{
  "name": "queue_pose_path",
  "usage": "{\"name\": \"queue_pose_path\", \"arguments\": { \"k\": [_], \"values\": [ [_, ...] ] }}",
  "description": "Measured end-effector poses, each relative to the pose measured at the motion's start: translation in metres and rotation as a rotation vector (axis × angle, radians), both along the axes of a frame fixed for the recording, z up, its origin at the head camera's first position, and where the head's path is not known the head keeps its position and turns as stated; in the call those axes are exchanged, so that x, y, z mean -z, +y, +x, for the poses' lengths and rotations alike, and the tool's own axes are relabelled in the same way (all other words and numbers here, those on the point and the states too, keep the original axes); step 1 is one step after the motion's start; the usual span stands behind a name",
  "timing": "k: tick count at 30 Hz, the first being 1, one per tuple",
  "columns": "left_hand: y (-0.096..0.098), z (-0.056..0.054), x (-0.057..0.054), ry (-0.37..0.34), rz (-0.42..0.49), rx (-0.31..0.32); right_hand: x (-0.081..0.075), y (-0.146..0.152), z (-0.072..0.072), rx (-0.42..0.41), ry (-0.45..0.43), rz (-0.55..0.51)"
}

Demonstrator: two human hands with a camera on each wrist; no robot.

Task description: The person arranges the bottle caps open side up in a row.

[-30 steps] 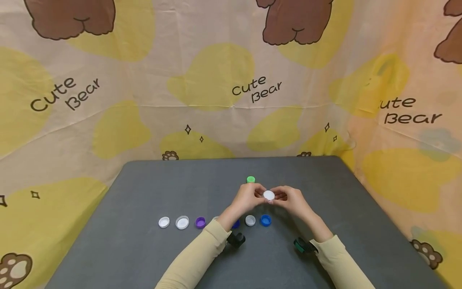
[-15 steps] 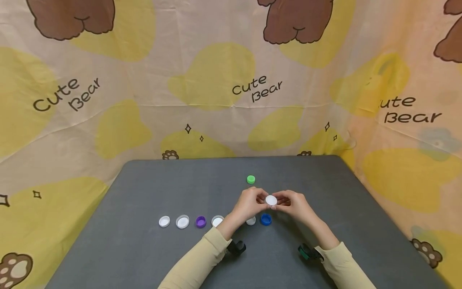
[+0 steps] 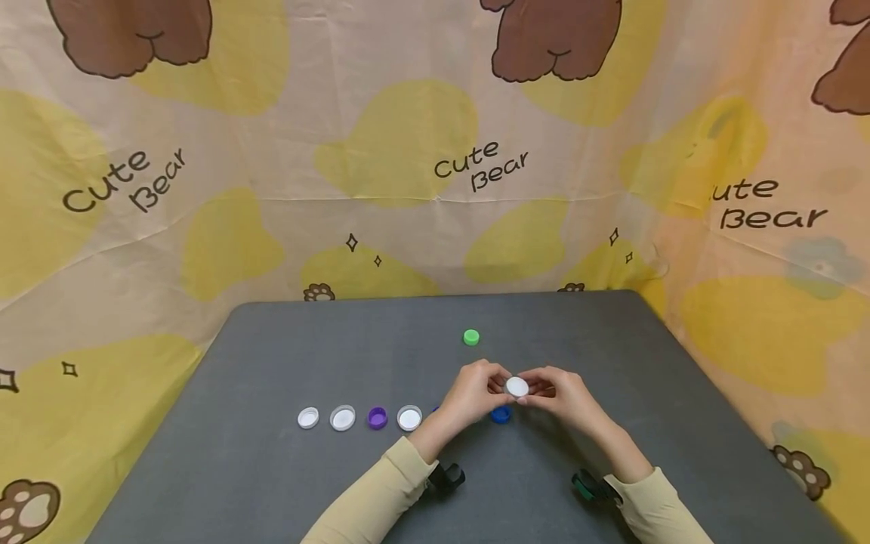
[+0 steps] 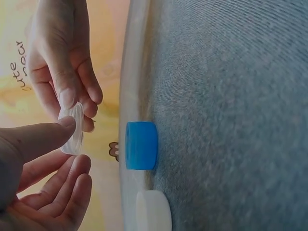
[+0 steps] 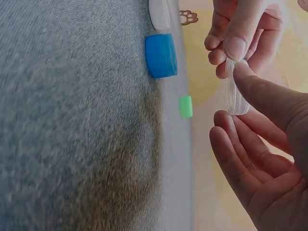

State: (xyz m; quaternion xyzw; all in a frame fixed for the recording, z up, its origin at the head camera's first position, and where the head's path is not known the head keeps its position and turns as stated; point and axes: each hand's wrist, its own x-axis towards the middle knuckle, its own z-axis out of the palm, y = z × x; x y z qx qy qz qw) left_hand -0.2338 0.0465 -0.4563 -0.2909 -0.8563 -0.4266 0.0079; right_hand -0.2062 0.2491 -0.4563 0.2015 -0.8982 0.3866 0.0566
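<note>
Both hands hold one round whitish bottle cap [image 3: 517,387] above the table. My left hand [image 3: 476,391] pinches its left side and my right hand [image 3: 563,394] its right side, thumbs toward me. In the left wrist view the cap [image 4: 74,137] looks translucent and stands edge-on between the thumbs. The right wrist view shows ridges around the rim of the cap [image 5: 235,96]. Just below the hands in the head view lies a blue cap [image 3: 501,415], partly covered by the left hand. Beyond them sits a small green cap [image 3: 471,337].
On the grey table [image 3: 272,355], a row of caps runs leftward: a white cap with a clear rim [image 3: 409,418], a purple cap [image 3: 377,418], another clear-rimmed one, and a white cap [image 3: 308,418]. The left forearm hides part of this row. A patterned cloth [image 3: 394,151] hangs behind.
Both hands have come nearer to me and slightly right with the whitish cap between them. The green cap is now fully uncovered, while the blue cap is partly covered.
</note>
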Motion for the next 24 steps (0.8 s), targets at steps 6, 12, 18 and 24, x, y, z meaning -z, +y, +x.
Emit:
{"name": "queue_pose_path", "arguments": {
  "k": [6, 12, 18, 24],
  "values": [
    [0.005, -0.002, 0.006, 0.005, -0.024, 0.002, 0.004, 0.007, 0.0, -0.001, -0.028, -0.006],
    [0.009, -0.003, 0.008, -0.006, -0.015, -0.005, 0.006, 0.015, -0.002, -0.026, -0.03, -0.027],
    [0.011, -0.004, 0.011, 0.008, 0.001, 0.014, 0.008, 0.023, -0.003, -0.064, -0.068, -0.076],
    [0.015, -0.004, 0.014, 0.038, 0.012, 0.03, 0.012, 0.025, -0.006, -0.044, -0.169, -0.129]
  ]
}}
